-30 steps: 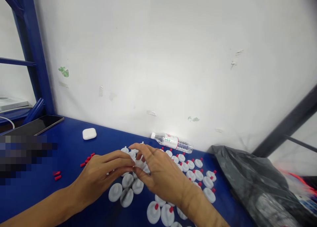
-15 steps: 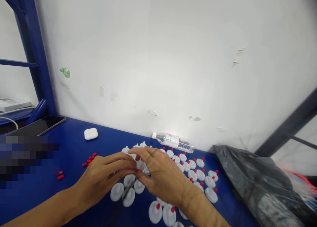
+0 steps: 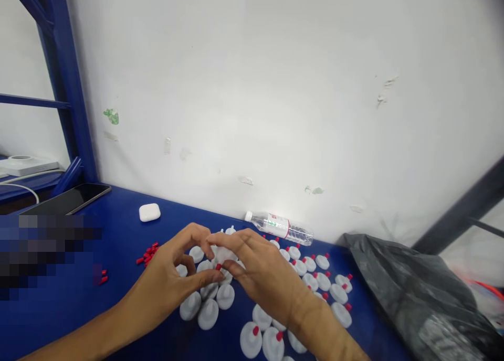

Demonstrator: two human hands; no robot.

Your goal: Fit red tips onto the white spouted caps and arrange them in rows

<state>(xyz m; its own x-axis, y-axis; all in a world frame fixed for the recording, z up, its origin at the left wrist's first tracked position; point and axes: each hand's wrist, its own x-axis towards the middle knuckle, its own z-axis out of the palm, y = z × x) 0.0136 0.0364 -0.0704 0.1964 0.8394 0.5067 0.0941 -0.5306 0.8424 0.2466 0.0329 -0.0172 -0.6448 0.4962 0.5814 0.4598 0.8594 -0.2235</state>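
Both hands meet above the table around a translucent white disc (image 3: 222, 254), with a small red cap (image 3: 218, 267) at its lower side. My right hand (image 3: 262, 269) grips the disc between thumb and fingers. From the left, my left hand (image 3: 173, 269) curls in: its index fingertip is at the disc's edge and its thumb tip lies just under the red cap. Fingers partly hide the disc. Below the hands lie several uncapped white discs (image 3: 208, 314) with short stems. Red-capped discs (image 3: 251, 340) are spread under and right of my right forearm.
Loose red caps (image 3: 149, 252) are piled left of my left hand. A white earbud case (image 3: 149, 212) and a phone (image 3: 74, 197) lie farther back. Along the wall rests a clear water bottle (image 3: 280, 227). A dark plastic bag (image 3: 409, 282) covers the right side of the blue table (image 3: 129, 303).
My left hand's thumb and index finger have spread wider, its thumb lower. A red cap now shows at the held disc. The whole view has shifted slightly.
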